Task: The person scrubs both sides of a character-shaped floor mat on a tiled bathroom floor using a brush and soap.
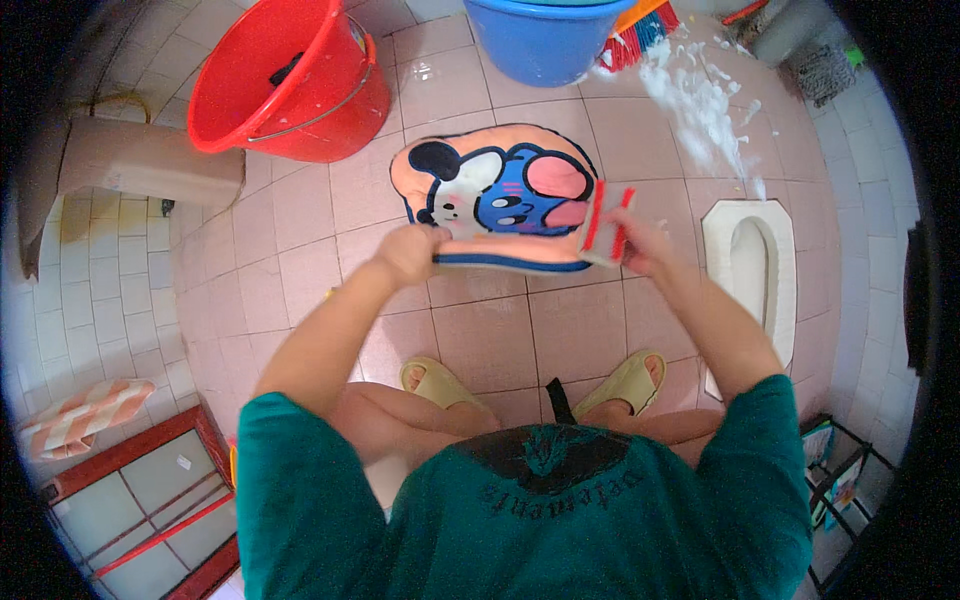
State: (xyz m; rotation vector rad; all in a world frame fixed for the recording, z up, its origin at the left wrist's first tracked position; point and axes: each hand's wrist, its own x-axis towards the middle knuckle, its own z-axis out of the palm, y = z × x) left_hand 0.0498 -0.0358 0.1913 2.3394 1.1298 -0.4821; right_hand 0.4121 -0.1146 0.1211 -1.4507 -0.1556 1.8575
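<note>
A cartoon floor mat (480, 195), peach with a blue figure and a white dog-like one, lies before me on pink tiles. My left hand (408, 254) is closed on its near left edge, where the dark blue border and pale underside show. At the mat's right end my right hand (645, 245) holds a flat, pale brush-like tool (606, 228) with two red strips. Its exact kind is unclear; it lies against the mat's right edge.
A red bucket (320, 95) with something dark inside stands far left, a blue tub (545, 40) far middle. Beside the tub are a broom (640, 40) and white foam (700, 110). A squat toilet (750, 260) is on the right; my slippered feet (630, 385) are close by.
</note>
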